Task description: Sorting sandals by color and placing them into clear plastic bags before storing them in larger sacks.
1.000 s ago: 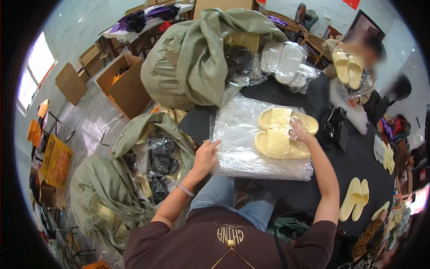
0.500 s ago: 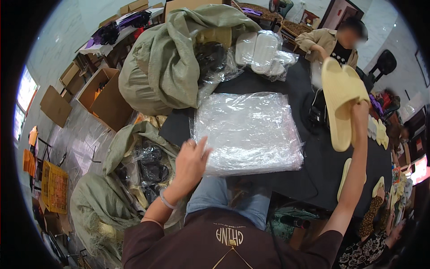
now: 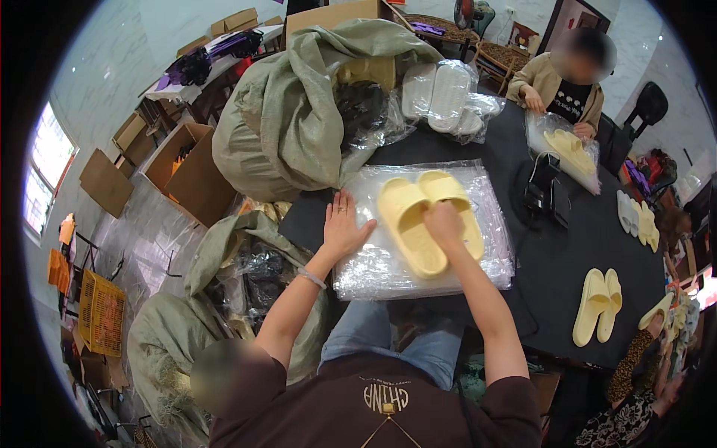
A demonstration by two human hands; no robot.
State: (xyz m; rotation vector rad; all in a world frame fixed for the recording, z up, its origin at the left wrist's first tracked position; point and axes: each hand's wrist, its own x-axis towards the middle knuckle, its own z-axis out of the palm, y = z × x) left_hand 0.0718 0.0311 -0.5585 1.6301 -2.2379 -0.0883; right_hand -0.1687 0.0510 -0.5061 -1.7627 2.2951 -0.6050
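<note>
A stack of clear plastic bags [image 3: 358, 280] lies on the black table in front of me. My right hand [image 3: 444, 224] grips a pair of pale yellow slippers [image 3: 407, 205] by their inner sides, holding them over the stack, toes pointing away. Whether the soles touch the plastic I cannot tell. My left hand [image 3: 345, 225] rests flat on the left edge of the bags, fingers spread, with nothing in it. Another pair of yellow slippers [image 3: 592, 306] sits on the table to my right.
A big green woven sack [image 3: 276, 119] stands at the far left, beside bagged white slippers [image 3: 448, 93]. A black device [image 3: 545, 194] stands right of the stack. Across the table a person handles bagged yellow slippers [image 3: 570, 151]. A second open sack [image 3: 168, 351] is at my left.
My right hand has brought the yellow slippers from the right down over the bags. My left hand has moved up and flattened on their edge. The person opposite now has bagged slippers in view.
</note>
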